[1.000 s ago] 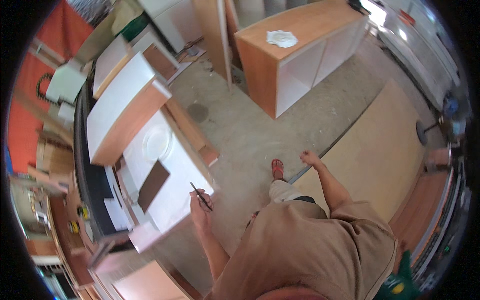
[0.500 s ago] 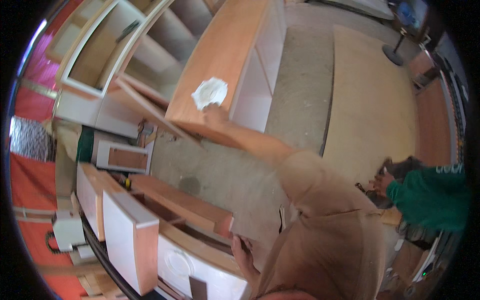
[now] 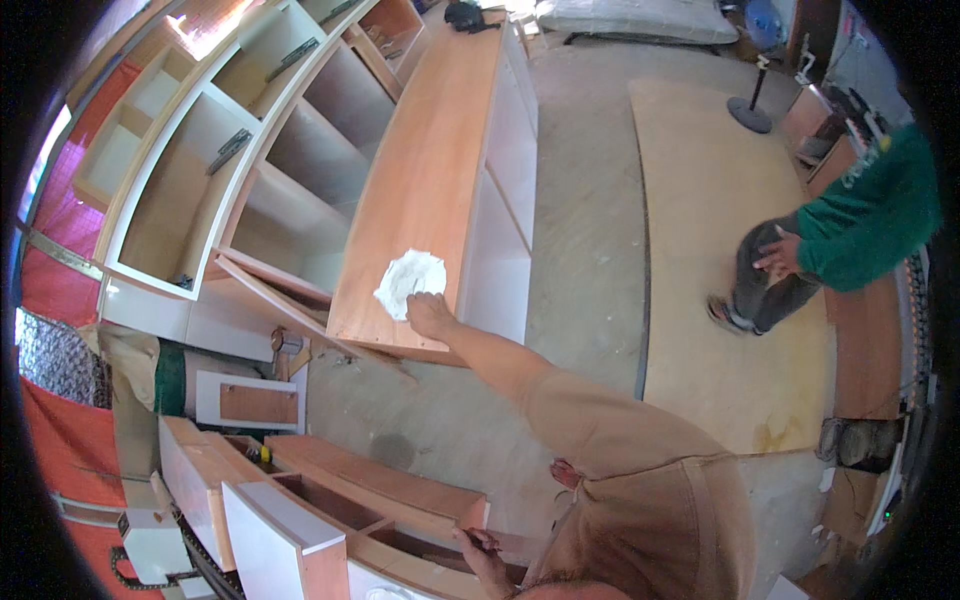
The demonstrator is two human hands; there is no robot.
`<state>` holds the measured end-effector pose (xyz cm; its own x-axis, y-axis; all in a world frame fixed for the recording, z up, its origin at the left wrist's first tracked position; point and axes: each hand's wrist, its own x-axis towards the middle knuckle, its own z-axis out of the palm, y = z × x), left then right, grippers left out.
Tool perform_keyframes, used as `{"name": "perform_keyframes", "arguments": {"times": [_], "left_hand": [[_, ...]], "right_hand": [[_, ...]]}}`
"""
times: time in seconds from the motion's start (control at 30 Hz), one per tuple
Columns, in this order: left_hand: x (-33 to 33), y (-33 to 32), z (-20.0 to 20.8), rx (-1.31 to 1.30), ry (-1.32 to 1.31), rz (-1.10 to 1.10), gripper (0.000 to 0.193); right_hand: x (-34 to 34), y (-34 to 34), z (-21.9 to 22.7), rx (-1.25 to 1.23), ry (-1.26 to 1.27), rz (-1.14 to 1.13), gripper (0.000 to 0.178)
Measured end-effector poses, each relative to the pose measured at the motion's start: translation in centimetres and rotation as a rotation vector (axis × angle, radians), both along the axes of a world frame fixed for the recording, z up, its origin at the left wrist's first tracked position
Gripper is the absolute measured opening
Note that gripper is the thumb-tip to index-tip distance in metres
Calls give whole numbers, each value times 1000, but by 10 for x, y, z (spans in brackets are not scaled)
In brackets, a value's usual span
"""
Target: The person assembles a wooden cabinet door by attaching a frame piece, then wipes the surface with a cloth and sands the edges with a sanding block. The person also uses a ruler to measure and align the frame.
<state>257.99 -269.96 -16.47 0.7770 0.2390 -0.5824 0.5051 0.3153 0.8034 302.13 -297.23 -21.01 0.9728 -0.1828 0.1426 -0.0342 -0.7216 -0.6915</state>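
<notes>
The white piece point(image 3: 408, 274) looks crumpled, roughly round and ragged-edged

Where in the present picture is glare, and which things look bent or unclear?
Head view: white glare at the upper left, above the open cabinet; head view: fisheye bending bows the wooden panel near the bottom; head view: the dark thing in the left hand is too small to make out.

Ragged white sheet point(image 3: 408, 276), perhaps plastic
</notes>
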Motion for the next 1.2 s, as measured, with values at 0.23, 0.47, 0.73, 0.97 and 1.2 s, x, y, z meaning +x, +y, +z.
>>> {"name": "perform_keyframes", "arguments": {"times": [0.23, 0.47, 0.73, 0.97, 1.2], "left_hand": [[75, 9, -44, -134, -1, -334, 61], [194, -15, -65, 9, -21, -803, 57], [216, -77, -95, -117, -23, -1110, 54], [128, -138, -82, -250, -52, -1451, 56], [44, -157, -81, -194, -24, -1682, 60]], "right_hand": [[-172, -72, -25, 346, -40, -36, 34], [-546, -141, -111, 64, 403, -524, 36], [-889, 10, -143, 141, 573, -1794, 42], [-957, 174, -130, 297, 616, -2276, 44], [-1016, 278, -186, 465, 501, -2509, 38]]}}
